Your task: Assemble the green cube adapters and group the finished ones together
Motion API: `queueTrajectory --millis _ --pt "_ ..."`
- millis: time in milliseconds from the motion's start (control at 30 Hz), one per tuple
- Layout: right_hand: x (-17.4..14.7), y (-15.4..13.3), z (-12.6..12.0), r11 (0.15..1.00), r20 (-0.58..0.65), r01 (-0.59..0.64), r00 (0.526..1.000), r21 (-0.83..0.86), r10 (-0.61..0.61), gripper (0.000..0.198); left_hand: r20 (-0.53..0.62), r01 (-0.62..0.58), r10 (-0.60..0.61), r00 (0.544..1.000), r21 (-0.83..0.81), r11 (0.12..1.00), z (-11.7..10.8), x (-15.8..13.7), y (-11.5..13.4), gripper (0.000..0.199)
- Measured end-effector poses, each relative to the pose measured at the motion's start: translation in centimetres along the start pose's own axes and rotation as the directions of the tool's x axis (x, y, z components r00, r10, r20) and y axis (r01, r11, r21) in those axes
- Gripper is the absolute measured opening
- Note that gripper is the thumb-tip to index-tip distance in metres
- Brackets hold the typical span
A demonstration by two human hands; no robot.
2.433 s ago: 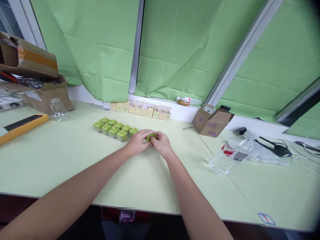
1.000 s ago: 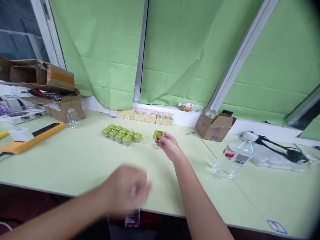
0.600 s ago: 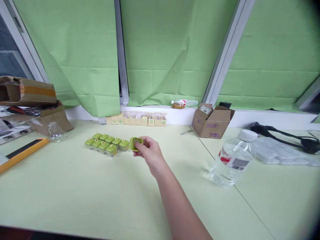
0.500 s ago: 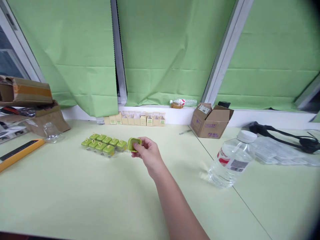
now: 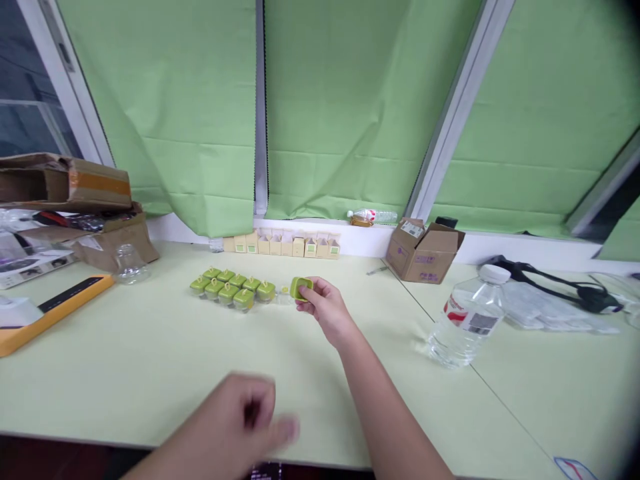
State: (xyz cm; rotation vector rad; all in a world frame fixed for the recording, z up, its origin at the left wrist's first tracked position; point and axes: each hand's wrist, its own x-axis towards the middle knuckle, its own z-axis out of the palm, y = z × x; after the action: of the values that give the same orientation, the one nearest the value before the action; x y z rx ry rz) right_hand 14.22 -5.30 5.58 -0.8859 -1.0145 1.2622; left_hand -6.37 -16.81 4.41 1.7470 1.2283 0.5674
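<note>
My right hand [image 5: 325,307] pinches a small green square lid [image 5: 300,289], its hollow side turned towards me. Just left of that hand stands a small clear container [image 5: 285,297], partly behind the lid, with something yellow-green at its top. Several clear containers with green lids [image 5: 227,291] and pale loop handles stand in two rows further left. My left hand [image 5: 245,417] is low in front, over the near part of the table, smeared by motion. Its fingers look curled and the thumb sticks out; whether anything is inside cannot be made out.
Small beige boxes [image 5: 287,245] line the back of the table [image 5: 150,373]. To the right stand a large water bottle [image 5: 467,320], an open carton [image 5: 424,253] and a black strap [image 5: 550,273]. At left are a clear jar [image 5: 130,265], an orange-edged device [image 5: 65,310] and stacked cardboard [image 5: 100,183].
My left hand has come into view from below. The camera view has shifted, so everything sits further right. My right hand still holds the lid, and the clear container beside it now shows.
</note>
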Motion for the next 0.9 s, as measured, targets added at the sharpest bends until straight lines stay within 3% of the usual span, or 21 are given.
queueTrajectory --millis 33,100,133,167,233,333,533,667,733,800,900 --pt "0.1 0.0 -0.1 1.0 0.003 -0.001 1.0 -0.012 0.001 0.036 -0.108 -0.12 0.116 0.987 -0.027 0.992 -1.1 2.1 1.0 0.038" --pt "0.3 -0.3 -0.1 0.999 0.038 -0.008 0.999 -0.039 0.01 0.036 -0.298 -0.3 0.254 0.92 -0.117 0.947 -3.1 6.5 2.6 0.037" --pt "0.5 -0.5 -0.1 0.999 0.067 -0.009 0.998 -0.046 0.012 0.035 -0.359 -0.344 0.265 0.895 -0.176 0.922 -3.8 8.6 3.1 0.034" --pt "0.8 -0.7 0.0 0.999 0.097 -0.003 0.995 -0.046 0.008 0.035 -0.372 -0.342 0.237 0.897 -0.249 0.906 -4.3 10.6 3.3 0.031" --pt "1.3 -0.8 0.1 0.999 0.14 0.019 0.99 -0.039 -0.014 0.034 -0.274 -0.268 0.16 0.948 -0.424 0.865 -4.7 13.9 3.1 0.03" --pt "2.1 -0.1 0.2 0.997 0.147 0.059 0.988 -0.044 -0.052 0.033 -0.128 -0.294 0.278 0.952 -0.642 0.708 -3.8 16.6 1.7 0.034" --pt "2.0 2.1 1.0 0.99 0.113 0.117 0.988 -0.077 -0.108 0.032 -0.095 -0.218 0.289 0.953 -0.876 0.43 -1.2 17.6 -0.9 0.034" --pt "2.0 1.7 0.6 0.956 0.054 0.164 0.986 -0.242 -0.156 0.036 -0.139 -0.23 0.236 0.962 -0.879 0.418 -1.6 17.9 -1.5 0.03" --pt "2.1 1.6 -0.5 0.898 -0.016 0.167 0.982 -0.406 -0.19 0.04 -0.21 -0.272 0.184 0.96 -0.856 0.441 -2.2 17.8 -1.7 0.027" --pt "2.3 2.0 -2.1 0.778 -0.084 0.139 0.967 -0.613 -0.239 0.041 -0.249 -0.29 0.149 0.957 -0.827 0.481 -2.6 17.7 -1.8 0.026" --pt "2.7 3.3 -4.1 0.442 0.002 0.092 0.98 -0.892 -0.2 0.033 -0.239 -0.281 0.15 0.959 -0.783 0.555 -2.7 17.6 -2.1 0.025"
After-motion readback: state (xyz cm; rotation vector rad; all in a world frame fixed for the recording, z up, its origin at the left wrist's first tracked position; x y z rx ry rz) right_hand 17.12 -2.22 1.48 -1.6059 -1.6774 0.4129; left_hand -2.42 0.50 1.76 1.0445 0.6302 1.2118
